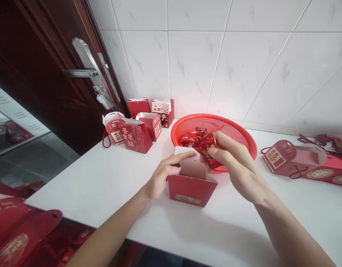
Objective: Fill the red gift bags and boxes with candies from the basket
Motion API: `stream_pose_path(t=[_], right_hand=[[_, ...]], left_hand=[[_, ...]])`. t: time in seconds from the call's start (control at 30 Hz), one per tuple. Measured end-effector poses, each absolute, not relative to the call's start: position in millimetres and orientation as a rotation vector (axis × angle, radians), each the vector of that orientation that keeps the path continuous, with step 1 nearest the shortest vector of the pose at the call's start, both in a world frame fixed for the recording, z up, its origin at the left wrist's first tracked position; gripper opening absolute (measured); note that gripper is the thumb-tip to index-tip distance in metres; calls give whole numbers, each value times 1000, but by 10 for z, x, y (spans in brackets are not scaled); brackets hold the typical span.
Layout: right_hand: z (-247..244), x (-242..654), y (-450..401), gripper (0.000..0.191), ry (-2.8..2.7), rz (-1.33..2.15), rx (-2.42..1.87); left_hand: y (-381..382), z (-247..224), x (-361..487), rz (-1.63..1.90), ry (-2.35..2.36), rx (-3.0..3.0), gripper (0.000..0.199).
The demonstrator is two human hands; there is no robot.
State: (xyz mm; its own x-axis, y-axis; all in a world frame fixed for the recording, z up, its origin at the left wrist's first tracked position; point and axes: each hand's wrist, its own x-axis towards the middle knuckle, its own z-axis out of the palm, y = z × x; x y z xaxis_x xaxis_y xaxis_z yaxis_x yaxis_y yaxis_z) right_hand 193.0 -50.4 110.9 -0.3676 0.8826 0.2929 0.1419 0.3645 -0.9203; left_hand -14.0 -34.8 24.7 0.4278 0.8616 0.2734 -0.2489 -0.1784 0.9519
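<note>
My right hand [234, 167] has its grip clamped on a red snack packet [206, 150] at 1 o'clock from the open red gift box [191, 193], while my left hand [162, 176], grip apart, rests on its white inner flap [187, 163].

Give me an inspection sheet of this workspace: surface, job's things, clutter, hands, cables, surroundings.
Surface: white counter, dry-looking, nothing spilled.
Job's things: open red gift box; red plastic basket holding wrapped packets.
Hands: left hand, fingers on the box's white flap; right hand grips a red wrapped packet above the box.
Clutter: folded red boxes behind; flat red box blanks at right.
Cables: nothing seen.
Surroundings: white tiled wall; dark red door.
</note>
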Motion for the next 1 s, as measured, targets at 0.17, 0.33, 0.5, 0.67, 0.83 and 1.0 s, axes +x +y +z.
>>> stream_pose_path(t=[0.17, 0.33, 0.5, 0.67, 0.83, 1.0], right_hand=[[1057, 1907, -457, 10, -1723, 1180, -812], [1014, 1917, -409, 6, -1860, 1002, -813], [1072, 1963, -473, 8, -1992, 825, -826], [1041, 1949, -547, 14, -2155, 691, -933], [954, 1897, -528, 18, -2322, 365, -991], [944, 1886, -500, 19, -2382, 177, -1004]], left_hand=[[-355, 242, -141, 1103, 642, 1423, 56], [-344, 230, -150, 1062, 535, 1442, 59], [-345, 242, -152, 1042, 396, 1450, 65], [-346, 260, -148, 1064, 358, 1451, 62], [-342, 272, -148, 1060, 336, 1443, 58], [-316, 259, -160, 1086, 355, 1485, 60]])
